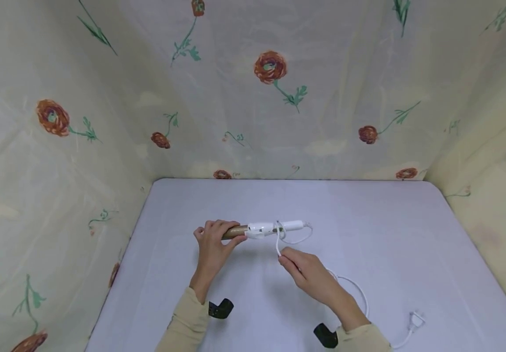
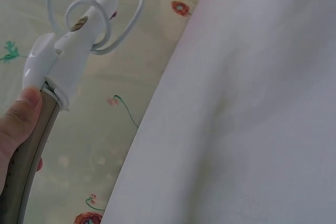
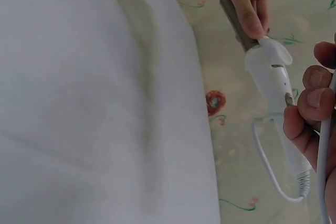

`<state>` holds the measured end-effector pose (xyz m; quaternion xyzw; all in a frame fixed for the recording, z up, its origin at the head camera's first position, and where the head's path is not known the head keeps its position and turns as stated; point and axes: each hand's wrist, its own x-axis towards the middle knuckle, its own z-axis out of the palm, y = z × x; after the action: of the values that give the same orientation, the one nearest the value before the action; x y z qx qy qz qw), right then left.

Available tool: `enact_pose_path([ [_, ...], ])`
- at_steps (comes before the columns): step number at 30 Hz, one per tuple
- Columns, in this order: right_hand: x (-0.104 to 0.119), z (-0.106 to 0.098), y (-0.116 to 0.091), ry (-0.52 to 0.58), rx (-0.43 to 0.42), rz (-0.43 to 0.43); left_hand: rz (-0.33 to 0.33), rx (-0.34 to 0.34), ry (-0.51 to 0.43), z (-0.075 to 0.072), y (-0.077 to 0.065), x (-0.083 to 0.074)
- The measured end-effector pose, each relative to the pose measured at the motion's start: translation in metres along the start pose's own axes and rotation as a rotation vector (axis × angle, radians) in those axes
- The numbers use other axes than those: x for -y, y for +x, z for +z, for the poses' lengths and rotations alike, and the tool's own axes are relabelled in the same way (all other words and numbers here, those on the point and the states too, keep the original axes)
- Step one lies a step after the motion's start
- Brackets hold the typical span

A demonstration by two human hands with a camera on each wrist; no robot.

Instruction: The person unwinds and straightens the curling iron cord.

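A curling iron with a white handle and a brownish barrel is held up above the table, lying crosswise. My left hand grips the barrel, its thumb near the clamp lever in the left wrist view. The white power cord loops around the handle. Below the handle, my right hand holds a stretch of this cord with curled fingers. From there the cord trails behind the right forearm to a white plug on the table.
The white table has rounded far corners. Flower-printed sheeting surrounds it at the back and both sides. Black wrist devices sit by both sleeves.
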<state>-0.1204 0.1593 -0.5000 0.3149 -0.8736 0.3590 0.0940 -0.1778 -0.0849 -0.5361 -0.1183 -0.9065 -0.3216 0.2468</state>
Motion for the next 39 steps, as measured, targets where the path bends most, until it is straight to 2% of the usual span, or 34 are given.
enact_pose_path([
  [3, -0.006, -0.011, 0.005, -0.022, -0.003, -0.080, 0.010, 0.018, -0.010, -0.001, -0.001, 0.001],
  [7, -0.012, -0.022, 0.010, -0.045, 0.004, -0.146, 0.029, 0.047, -0.022, -0.001, -0.002, 0.001],
  [12, -0.019, -0.031, 0.017, -0.059, 0.034, -0.144, 0.047, 0.070, -0.022, -0.003, -0.004, 0.002],
  [18, -0.031, -0.038, 0.023, -0.083, -0.010, -0.169, 0.080, 0.101, -0.064, -0.003, -0.008, 0.007],
  [26, -0.052, -0.041, 0.028, -0.007, -0.044, -0.102, 0.101, 0.134, -0.095, -0.005, -0.010, 0.008],
  [32, -0.066, -0.038, 0.033, 0.006, -0.042, -0.081, 0.117, 0.162, -0.126, -0.012, -0.011, 0.010],
  [39, -0.080, -0.029, 0.037, 0.003, -0.047, -0.062, 0.119, 0.186, -0.206, -0.015, -0.013, 0.017],
])
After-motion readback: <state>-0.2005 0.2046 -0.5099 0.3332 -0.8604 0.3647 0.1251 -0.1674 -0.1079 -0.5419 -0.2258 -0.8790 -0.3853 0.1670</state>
